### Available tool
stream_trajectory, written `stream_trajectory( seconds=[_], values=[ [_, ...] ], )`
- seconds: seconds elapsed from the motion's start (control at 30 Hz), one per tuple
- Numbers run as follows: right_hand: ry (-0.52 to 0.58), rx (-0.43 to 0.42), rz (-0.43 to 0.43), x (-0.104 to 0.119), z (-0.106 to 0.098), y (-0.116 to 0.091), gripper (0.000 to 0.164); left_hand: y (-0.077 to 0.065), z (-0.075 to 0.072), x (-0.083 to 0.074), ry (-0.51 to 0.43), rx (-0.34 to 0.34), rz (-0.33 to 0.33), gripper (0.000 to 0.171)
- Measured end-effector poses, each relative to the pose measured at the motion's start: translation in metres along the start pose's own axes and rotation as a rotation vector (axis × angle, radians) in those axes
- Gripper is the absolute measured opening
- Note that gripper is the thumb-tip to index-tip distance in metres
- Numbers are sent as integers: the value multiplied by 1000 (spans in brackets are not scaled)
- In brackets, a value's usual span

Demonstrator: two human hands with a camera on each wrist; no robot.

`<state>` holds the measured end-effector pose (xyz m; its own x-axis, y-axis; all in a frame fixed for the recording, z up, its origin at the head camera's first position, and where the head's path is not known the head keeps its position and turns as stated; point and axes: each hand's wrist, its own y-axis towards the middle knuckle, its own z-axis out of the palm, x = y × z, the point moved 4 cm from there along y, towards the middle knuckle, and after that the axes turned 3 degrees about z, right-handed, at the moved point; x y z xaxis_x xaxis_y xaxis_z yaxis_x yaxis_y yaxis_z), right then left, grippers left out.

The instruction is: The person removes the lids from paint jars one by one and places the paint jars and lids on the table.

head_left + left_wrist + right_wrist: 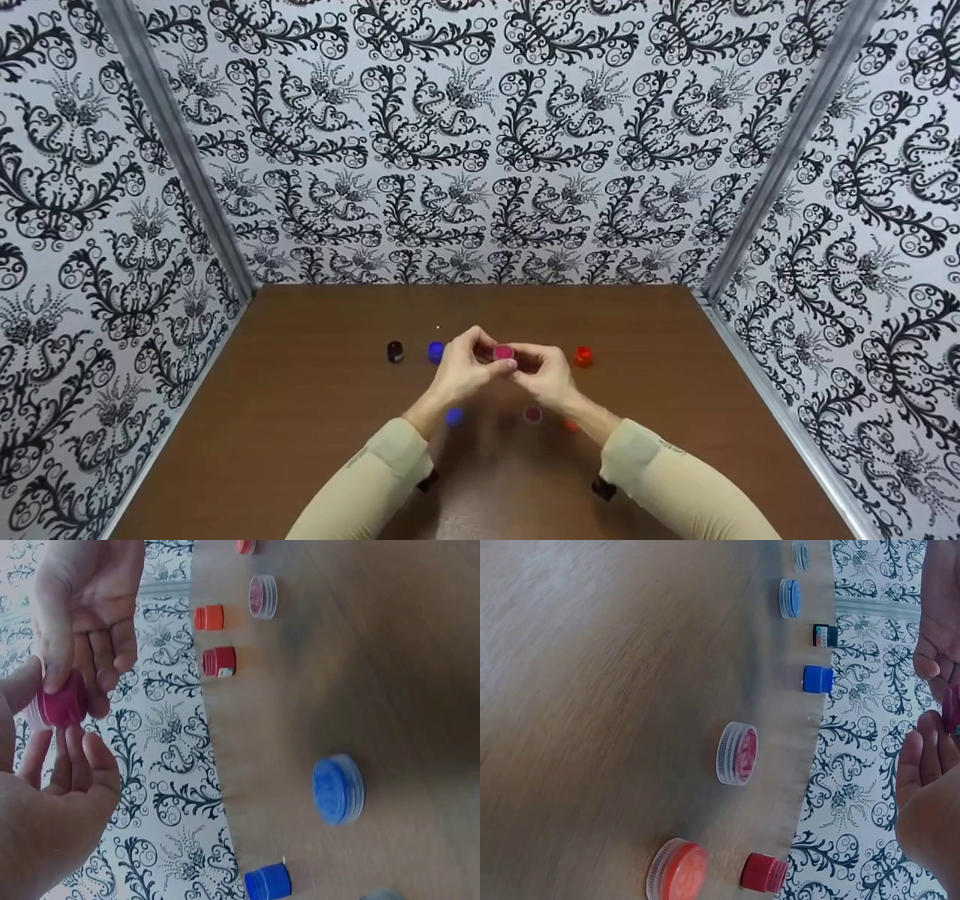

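Both hands meet over the middle of the table, holding a small magenta paint jar (pixel 503 352) between them. In the left wrist view the jar (pixel 66 701) lies sideways, with a clear rim or lid (pixel 36 714) at one end. My left hand (pixel 463 367) has its thumb at that clear end and its fingers curled beneath. The thumb of my right hand (pixel 546 375) presses on the magenta body, its fingers bent behind it. Only the jar's edge (pixel 951 711) shows in the right wrist view.
Behind the hands stand a black jar (pixel 395 352), a blue jar (pixel 436 352) and a red jar (pixel 583 356). Nearer lie clear-rimmed lids: blue (pixel 454 416), dark pink (pixel 532 415) and orange (pixel 679 871). Patterned walls (pixel 480 150) enclose the brown table (pixel 300 420).
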<state>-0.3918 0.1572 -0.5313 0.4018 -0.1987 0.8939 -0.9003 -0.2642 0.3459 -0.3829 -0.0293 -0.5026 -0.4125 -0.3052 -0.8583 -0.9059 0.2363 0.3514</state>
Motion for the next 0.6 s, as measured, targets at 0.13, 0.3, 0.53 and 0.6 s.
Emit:
stream_trajectory(
  seconds=[0.13, 0.3, 0.53, 0.6],
  values=[
    [0, -16, -11, -1, -1, -1, 33, 0, 2, 2, 6, -30, -23, 39],
    [-14, -26, 13, -1, -3, -1, 34, 3, 3, 6, -45, 36, -36, 55],
    [-26, -27, 15, 0, -8, 0, 36, 4, 1, -1, -42, 152, 88, 56],
    [-37, -22, 6, 0, -8, 1, 34, 4, 1, -3, -18, 156, 121, 52]
  ],
)
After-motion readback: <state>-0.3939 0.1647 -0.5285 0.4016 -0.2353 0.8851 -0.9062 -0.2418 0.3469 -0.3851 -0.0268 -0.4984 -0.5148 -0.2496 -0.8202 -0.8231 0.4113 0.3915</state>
